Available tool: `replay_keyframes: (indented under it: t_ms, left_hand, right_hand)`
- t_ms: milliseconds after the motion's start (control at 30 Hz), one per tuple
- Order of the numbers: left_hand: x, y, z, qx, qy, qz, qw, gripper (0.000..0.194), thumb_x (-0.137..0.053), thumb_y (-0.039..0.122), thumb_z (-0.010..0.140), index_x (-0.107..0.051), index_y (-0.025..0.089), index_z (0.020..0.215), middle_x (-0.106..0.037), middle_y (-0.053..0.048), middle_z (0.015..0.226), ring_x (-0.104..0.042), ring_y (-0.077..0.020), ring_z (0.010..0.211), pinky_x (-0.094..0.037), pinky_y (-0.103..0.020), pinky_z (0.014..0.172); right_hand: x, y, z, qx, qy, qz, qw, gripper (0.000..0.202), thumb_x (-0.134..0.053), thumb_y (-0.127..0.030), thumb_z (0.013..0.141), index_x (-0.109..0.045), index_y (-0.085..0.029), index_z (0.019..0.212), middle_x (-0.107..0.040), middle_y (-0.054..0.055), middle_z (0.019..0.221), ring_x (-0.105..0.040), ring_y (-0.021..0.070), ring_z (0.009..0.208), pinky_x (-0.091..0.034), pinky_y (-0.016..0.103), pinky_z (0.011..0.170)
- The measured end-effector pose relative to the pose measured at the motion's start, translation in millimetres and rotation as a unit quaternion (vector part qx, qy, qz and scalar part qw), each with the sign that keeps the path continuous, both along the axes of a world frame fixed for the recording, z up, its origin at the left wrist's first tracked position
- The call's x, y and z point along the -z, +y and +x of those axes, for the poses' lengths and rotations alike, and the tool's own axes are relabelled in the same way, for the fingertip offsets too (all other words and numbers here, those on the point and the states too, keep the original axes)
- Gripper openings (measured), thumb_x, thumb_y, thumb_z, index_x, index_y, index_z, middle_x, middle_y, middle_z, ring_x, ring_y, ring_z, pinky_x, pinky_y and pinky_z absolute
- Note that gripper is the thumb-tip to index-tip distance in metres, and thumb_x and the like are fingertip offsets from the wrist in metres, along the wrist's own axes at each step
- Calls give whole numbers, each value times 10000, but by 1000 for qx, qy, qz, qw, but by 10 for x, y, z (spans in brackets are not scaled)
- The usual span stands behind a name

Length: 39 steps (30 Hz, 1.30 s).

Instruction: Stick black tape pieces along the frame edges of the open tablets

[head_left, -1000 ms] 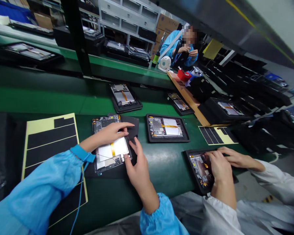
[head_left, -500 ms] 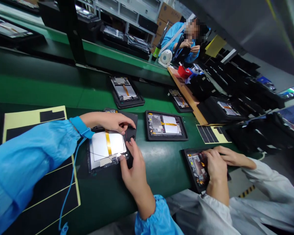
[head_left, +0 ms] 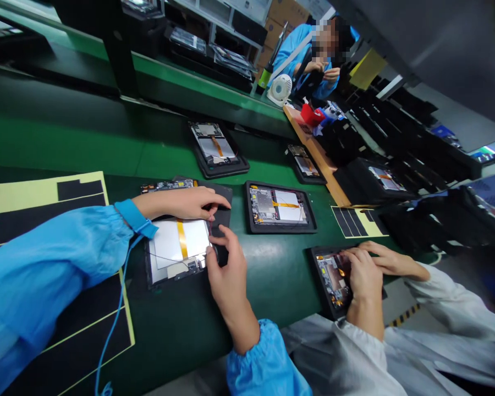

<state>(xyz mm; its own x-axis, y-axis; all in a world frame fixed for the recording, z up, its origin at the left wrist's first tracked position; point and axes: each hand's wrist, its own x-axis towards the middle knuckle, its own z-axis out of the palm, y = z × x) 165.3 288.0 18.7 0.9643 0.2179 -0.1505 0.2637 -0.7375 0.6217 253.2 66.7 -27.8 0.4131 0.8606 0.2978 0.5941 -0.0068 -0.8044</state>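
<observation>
- Near the bench's front edge, an opened tablet (head_left: 177, 247) lies in a black tray (head_left: 214, 220), its long axis running away from the front edge.
- The right hand (head_left: 226, 264) has loosely curled fingers, thumb tip on the tablet's right edge; the left hand (head_left: 185, 202) lies flat across its far end, fingertips pressing, gripping nothing.
- A black-and-yellow pad sheet (head_left: 45, 190) lies left; a co-worker's hands (head_left: 365, 269) rest on another tablet to the right.
- Bare green bench (head_left: 86, 143) stretches beyond, with more trayed tablets (head_left: 278, 206) and a small white fan (head_left: 280, 88) at the far edge.
</observation>
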Motion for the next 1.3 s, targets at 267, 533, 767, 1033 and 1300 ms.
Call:
replay_keyframes:
  t_ms: [267,533,767,1033,1300]
  left_hand:
    - [35,1,-304,-26,-102,17,994,567,-594,258,889,-607,158,1448,-696,-116,1250,-644,-256,1164,-506,-328,1008]
    - [142,-809,-589,-91,-219,-25,971,547,-412,180,989,-435,195,1535,-746,-88,1219,-719,-211,1098,-551,-315,990]
    - [266,-671,-445,-59,-156,-39,985,598,-424,145,951,-433,205,1546,-773,-59,1225,-736,-201,1090,-528,-282,952]
    - [205,-393,-379,3,-157,-1,988,557,-462,120,927,-543,181,1474,-766,-65,1145,-738,-197,1039,-514,-256,892]
    - [187,-281,-349,14,-167,11,986,519,-480,108,905,-619,181,1400,-729,-69,1090,-707,-200,993,-504,-261,877]
  right_hand:
    - [51,-24,4,10,50,1,999,410,-599,-189,975,-629,-229,1382,-852,68,1130,-773,280,1178,-601,436,1018]
    - [89,-8,0,22,74,12,997,386,-595,-191,967,-631,-219,1350,-862,75,1092,-793,281,1125,-601,463,1011]
    - [56,-25,-19,25,77,10,997,383,-595,-184,978,-591,-225,1358,-862,72,1105,-789,269,1124,-587,471,1036]
    - [51,-69,-23,13,52,7,999,401,-625,-240,992,-576,-224,1390,-836,100,1186,-772,282,1186,-584,469,1054]
    - [-5,-40,-16,28,135,9,990,339,-692,-241,949,-635,-225,1283,-859,85,1103,-815,269,1116,-594,440,1059]
